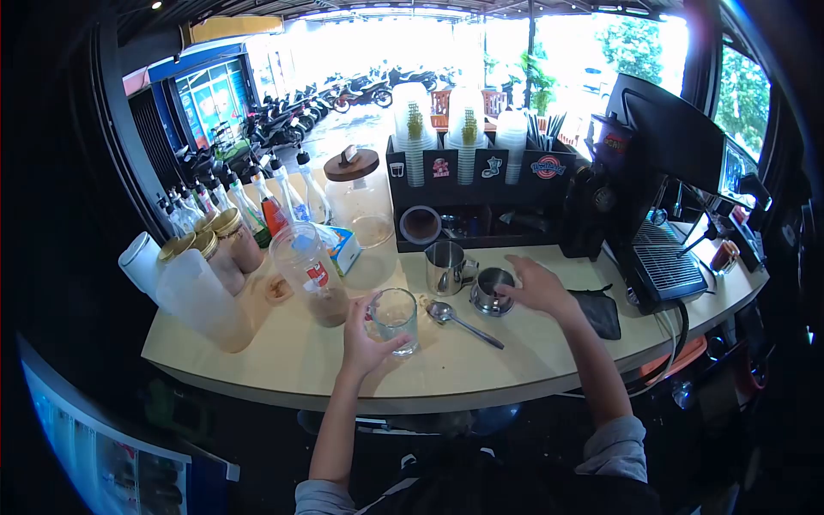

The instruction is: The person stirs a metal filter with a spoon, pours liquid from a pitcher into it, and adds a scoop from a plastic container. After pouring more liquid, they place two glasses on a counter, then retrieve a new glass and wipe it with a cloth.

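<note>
My left hand (367, 336) is wrapped round a clear glass mug (396, 319) standing near the front of the counter. To the right, my right hand (541, 287) reaches over a small metal drip coffee filter (492, 293); its thumb and fingers are apart, right at the filter's rim. A metal spoon (468, 324) lies between the mug and the filter, beside some spilled brown grounds (427, 305). Just behind the spoon stands a steel milk pitcher (445, 266). Left of the mug is a clear plastic jar (311, 279) with brown powder at its bottom.
Syrup bottles (270, 206) and lidded jars (236, 240) line the left side. A black organizer (476, 172) with stacked cups spans the back. An espresso machine (665, 262) stands at the right, near a black cloth (598, 313). A wooden-lidded jar (356, 197) stands behind.
</note>
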Tool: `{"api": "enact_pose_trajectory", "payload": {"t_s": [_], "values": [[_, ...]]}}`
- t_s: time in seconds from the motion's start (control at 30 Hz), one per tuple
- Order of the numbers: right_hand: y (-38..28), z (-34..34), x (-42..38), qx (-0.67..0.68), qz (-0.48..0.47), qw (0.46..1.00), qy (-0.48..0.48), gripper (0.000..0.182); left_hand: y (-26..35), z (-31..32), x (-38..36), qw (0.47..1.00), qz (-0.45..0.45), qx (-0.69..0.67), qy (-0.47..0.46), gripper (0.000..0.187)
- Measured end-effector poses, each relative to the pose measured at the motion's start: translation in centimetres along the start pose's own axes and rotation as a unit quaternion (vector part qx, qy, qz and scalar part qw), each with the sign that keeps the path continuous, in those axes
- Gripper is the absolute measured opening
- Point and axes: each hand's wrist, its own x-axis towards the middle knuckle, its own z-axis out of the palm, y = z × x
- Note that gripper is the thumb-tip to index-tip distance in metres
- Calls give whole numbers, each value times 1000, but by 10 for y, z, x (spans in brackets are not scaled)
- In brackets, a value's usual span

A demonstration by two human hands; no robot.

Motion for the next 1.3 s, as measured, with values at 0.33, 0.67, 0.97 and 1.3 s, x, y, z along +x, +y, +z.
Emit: {"api": "enact_pose_trajectory", "payload": {"t_s": [0.33,0.67,0.97,1.3], "values": [[-25,-19,12,-76,4,987,-141,79,-39,21,-21,981,-74,-174,38,105],[5,15,23,64,-125,989,-52,85,-59,22,-25,952,-118,-281,-28,101],[4,9,13,143,-164,975,36,67,-56,23,-25,950,-125,-284,-23,98],[-11,-13,2,145,-148,977,48,70,-50,15,-25,946,-107,-305,2,101]]}}
